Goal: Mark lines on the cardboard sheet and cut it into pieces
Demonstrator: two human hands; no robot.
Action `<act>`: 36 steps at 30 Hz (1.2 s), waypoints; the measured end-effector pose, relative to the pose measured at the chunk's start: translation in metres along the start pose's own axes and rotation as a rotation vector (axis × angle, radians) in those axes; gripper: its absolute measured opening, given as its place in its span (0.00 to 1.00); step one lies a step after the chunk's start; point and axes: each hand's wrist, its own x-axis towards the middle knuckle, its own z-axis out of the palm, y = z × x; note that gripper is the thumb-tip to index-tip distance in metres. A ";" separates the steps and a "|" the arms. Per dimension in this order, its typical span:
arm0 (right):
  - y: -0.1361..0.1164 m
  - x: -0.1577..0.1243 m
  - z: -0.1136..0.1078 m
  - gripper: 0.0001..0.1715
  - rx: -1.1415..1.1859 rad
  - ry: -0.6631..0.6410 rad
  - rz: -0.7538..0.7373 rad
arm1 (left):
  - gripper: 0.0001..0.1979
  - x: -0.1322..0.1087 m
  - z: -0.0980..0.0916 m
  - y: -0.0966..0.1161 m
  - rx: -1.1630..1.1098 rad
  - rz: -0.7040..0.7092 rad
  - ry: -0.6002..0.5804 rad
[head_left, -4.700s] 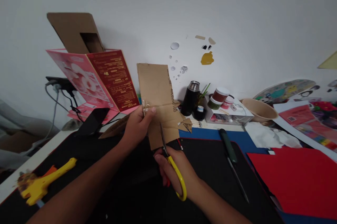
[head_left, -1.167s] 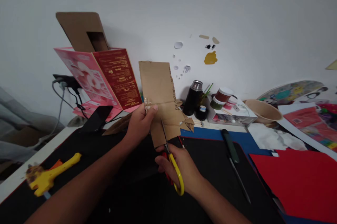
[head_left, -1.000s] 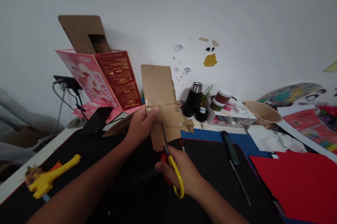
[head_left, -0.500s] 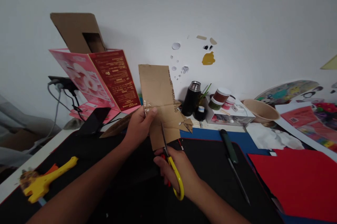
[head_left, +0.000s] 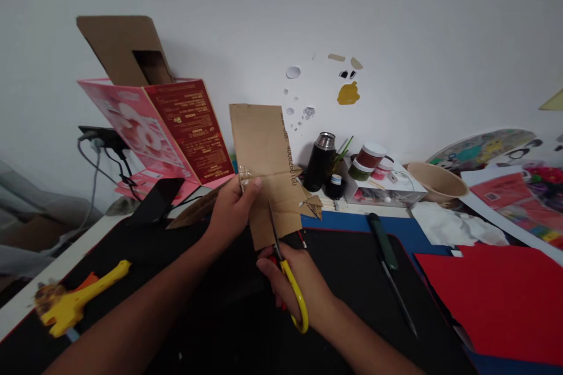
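Observation:
My left hand (head_left: 234, 203) grips the left edge of a tall brown piece of cardboard (head_left: 259, 137), thumb on its face beside a strip of clear tape. Printed digits run down the cardboard's right edge, and a crease crosses its middle. In my right hand (head_left: 294, 281) is a pair of scissors (head_left: 294, 296) with yellow and red handles. One blade lies across the front of the cardboard's lower part, pointing up; the other blade is hidden behind it. Cardboard scraps (head_left: 312, 206) show just right of the piece.
A black bottle (head_left: 319, 162), an ink jar (head_left: 335, 187) and paint jars (head_left: 370, 156) stand at the back. On the right lie a green-handled knife (head_left: 382, 240) and red paper (head_left: 505, 304). To the left are a pink box (head_left: 176, 128), a phone (head_left: 158, 202) and a yellow giraffe figure (head_left: 81, 300).
The view has shifted very slightly. Both hands, the scissors and the cardboard keep nearly the same positions relative to one another.

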 end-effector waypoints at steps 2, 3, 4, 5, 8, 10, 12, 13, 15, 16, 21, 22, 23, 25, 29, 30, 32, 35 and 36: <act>0.000 0.000 0.001 0.15 -0.001 0.002 0.009 | 0.16 0.000 0.000 0.000 -0.003 0.001 -0.001; 0.001 0.001 0.001 0.15 0.001 0.003 0.012 | 0.16 0.000 0.000 -0.001 -0.002 0.000 0.000; 0.001 0.001 0.002 0.15 0.004 0.005 0.015 | 0.16 0.000 0.000 0.000 -0.001 -0.001 0.002; 0.001 0.001 0.001 0.15 0.005 0.008 0.015 | 0.16 0.000 0.000 0.000 -0.001 -0.002 0.003; 0.000 0.000 0.000 0.15 -0.005 0.004 -0.001 | 0.16 0.000 0.000 0.001 -0.010 -0.008 -0.009; -0.001 -0.001 -0.001 0.14 -0.018 -0.005 -0.006 | 0.16 0.000 0.000 0.001 -0.008 -0.009 -0.016; -0.003 -0.001 -0.002 0.14 -0.029 -0.004 -0.004 | 0.16 -0.001 0.000 0.002 -0.002 -0.008 -0.011; -0.004 -0.001 -0.003 0.14 -0.036 -0.001 -0.003 | 0.16 -0.001 0.000 0.002 0.000 -0.005 -0.007; -0.005 -0.002 -0.004 0.14 -0.049 -0.002 -0.004 | 0.16 -0.001 0.000 0.002 0.007 0.007 0.000; -0.006 -0.002 -0.004 0.14 -0.055 -0.002 -0.006 | 0.16 -0.001 0.000 0.002 0.011 0.012 0.002; -0.006 -0.002 -0.004 0.14 -0.068 -0.003 -0.010 | 0.17 -0.001 0.000 0.003 0.006 0.008 0.008; -0.006 -0.002 -0.003 0.14 -0.067 -0.005 -0.004 | 0.17 -0.001 0.000 0.003 0.009 0.008 0.009; -0.005 -0.002 -0.003 0.14 -0.065 -0.002 0.004 | 0.17 -0.001 0.000 0.003 0.013 0.008 0.009; -0.004 -0.003 -0.002 0.14 -0.065 0.006 0.011 | 0.17 -0.002 0.000 0.003 0.016 0.007 0.007; -0.003 -0.002 -0.002 0.14 -0.081 0.020 -0.016 | 0.17 -0.001 0.000 0.000 0.002 0.001 -0.001; -0.003 -0.002 -0.002 0.14 -0.084 0.018 -0.017 | 0.17 -0.001 0.000 0.000 -0.001 0.000 -0.001; -0.003 -0.002 -0.002 0.14 -0.089 0.019 -0.019 | 0.16 -0.001 0.000 -0.001 -0.005 0.001 0.002; -0.002 -0.001 -0.003 0.14 -0.087 0.016 -0.020 | 0.16 -0.001 -0.001 -0.002 0.007 0.013 0.005; -0.001 -0.001 -0.003 0.14 -0.085 0.013 -0.017 | 0.16 -0.001 -0.001 -0.001 0.011 0.016 0.006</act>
